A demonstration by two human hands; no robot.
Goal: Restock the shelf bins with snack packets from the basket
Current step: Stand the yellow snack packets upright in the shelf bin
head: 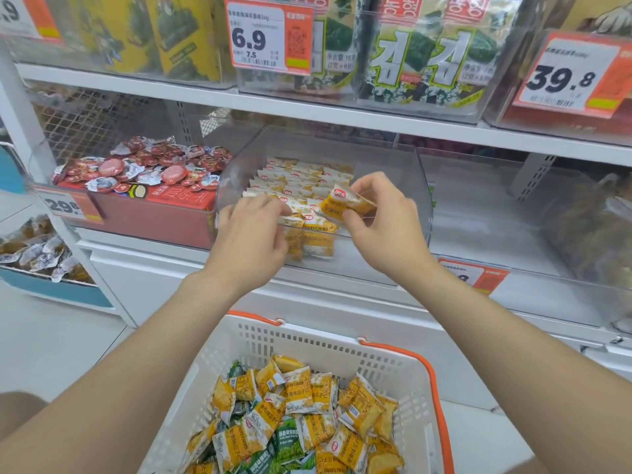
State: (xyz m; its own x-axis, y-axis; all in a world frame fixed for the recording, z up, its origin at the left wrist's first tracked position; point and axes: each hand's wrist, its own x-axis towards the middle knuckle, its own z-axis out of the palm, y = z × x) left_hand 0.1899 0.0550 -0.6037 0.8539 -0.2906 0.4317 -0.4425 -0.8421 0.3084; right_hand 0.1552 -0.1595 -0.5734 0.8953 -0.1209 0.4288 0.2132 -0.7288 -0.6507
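Observation:
A clear plastic shelf bin (403,172) on the middle shelf holds rows of yellow-and-white snack packets (294,179). My right hand (383,227) pinches one yellow packet (345,205) over the bin's front edge. My left hand (253,234) reaches into the front of the bin, and its fingers hold a packet (292,222) standing there. Below, a white basket (328,347) with orange handles holds several yellow and green snack packets (301,415).
A red box (143,213) heaped with small round red snacks sits left of the bin. Another clear bin (513,213) stands to the right. The shelf above carries seaweed packs (420,59) and price tags (270,35). A blue bin (51,289) of snacks is at the far left.

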